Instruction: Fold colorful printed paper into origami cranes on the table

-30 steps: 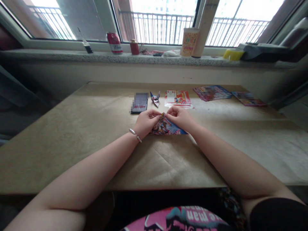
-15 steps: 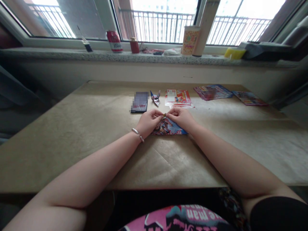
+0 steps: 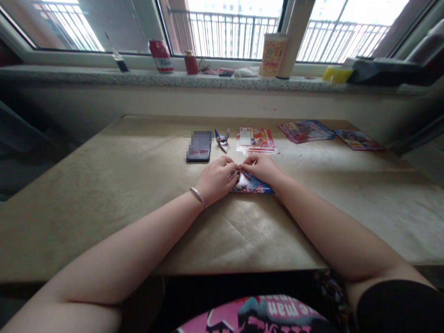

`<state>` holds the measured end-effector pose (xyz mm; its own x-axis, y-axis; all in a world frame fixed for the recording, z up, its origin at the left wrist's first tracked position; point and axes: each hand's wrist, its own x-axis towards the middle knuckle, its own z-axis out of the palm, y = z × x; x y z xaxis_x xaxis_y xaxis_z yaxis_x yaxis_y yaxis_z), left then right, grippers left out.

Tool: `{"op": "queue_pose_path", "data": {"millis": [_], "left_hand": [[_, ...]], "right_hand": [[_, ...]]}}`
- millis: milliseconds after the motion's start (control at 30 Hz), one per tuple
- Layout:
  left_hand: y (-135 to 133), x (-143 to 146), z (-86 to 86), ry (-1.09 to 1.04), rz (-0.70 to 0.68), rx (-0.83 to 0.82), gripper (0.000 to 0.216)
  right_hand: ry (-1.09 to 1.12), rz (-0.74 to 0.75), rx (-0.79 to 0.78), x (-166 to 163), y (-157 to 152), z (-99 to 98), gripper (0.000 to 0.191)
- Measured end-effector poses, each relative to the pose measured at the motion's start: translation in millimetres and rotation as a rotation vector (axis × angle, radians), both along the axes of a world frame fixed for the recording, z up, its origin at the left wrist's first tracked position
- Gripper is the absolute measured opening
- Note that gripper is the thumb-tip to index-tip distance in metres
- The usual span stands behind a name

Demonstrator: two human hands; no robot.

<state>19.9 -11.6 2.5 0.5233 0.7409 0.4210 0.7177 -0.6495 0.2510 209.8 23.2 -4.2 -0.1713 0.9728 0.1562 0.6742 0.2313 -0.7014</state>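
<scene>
A colourful printed paper [image 3: 251, 183], folded into a triangle, lies on the brown paper-covered table [image 3: 104, 194]. My left hand [image 3: 218, 178] pinches its top corner from the left and covers its left part. My right hand [image 3: 263, 167] pinches the same corner from the right. Fingertips of both hands meet at the tip. A silver bracelet [image 3: 197, 195] sits on my left wrist.
Behind the hands lie a dark phone [image 3: 199, 146], a small folded paper crane [image 3: 222, 138] and a stack of red printed sheets [image 3: 255, 139]. More printed sheets [image 3: 305, 131] lie far right. The windowsill holds a red can [image 3: 160, 55], a paper cup [image 3: 272, 54] and small items.
Both hands have pressed lower onto the paper's top corner, and my left hand now covers more of the paper. The view has shifted slightly.
</scene>
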Motion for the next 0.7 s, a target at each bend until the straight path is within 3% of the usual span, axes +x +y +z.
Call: {"op": "queue_pose_path", "data": {"millis": [333, 700], "left_hand": [[-0.8, 4.1, -1.0, 0.237, -0.105, 0.051, 0.033], [3.0, 5.0, -7.8, 0.252, -0.137, 0.015, 0.043]], "right_hand": [[-0.078, -0.044, -0.092, 5.8, 12.1, -7.8, 0.016], [-0.018, -0.085, -0.053, 12.5, 19.4, -2.7, 0.015]]}}
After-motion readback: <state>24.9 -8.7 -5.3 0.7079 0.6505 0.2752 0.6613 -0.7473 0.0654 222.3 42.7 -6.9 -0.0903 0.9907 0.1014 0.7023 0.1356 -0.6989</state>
